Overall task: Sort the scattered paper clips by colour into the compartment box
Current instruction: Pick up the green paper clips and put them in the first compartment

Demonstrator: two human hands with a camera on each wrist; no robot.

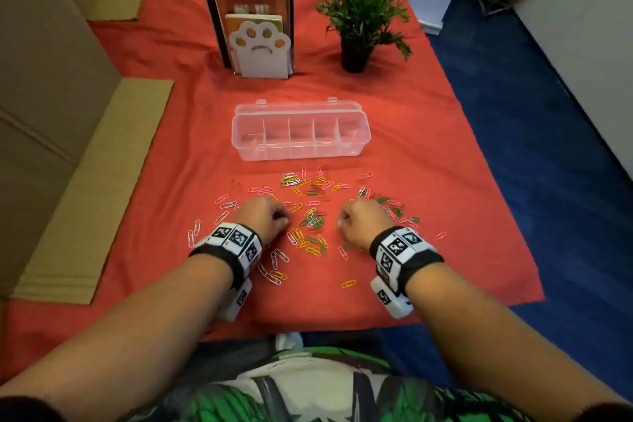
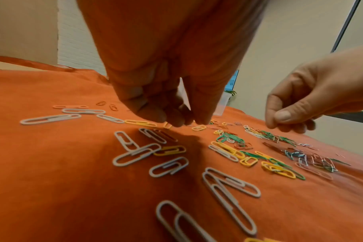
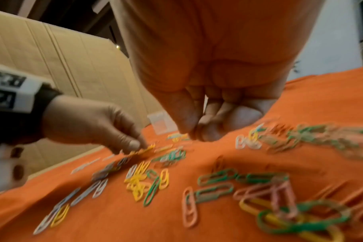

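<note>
Paper clips (image 1: pixel 308 216) in white, yellow, green, pink and red lie scattered on the red cloth (image 1: pixel 428 147) in front of me. Beyond them stands the clear compartment box (image 1: pixel 301 137), lid open, its compartments bare. My left hand (image 1: pixel 286 217) is down among the clips, and its thumb and fingertips (image 2: pixel 201 120) pinch at a yellow paper clip (image 3: pixel 147 148) on the cloth. My right hand (image 1: pixel 340 221) hovers just above the cloth near green clips (image 2: pixel 228 138). Its fingers are curled and the thumb (image 3: pixel 184 117) is pressed to them, with no clip showing between.
A paw-shaped bookend with books (image 1: pixel 255 44) and a potted plant (image 1: pixel 359 17) stand behind the box. Cardboard (image 1: pixel 85 181) lines the left side. The cloth's right edge drops to blue floor (image 1: pixel 531 147).
</note>
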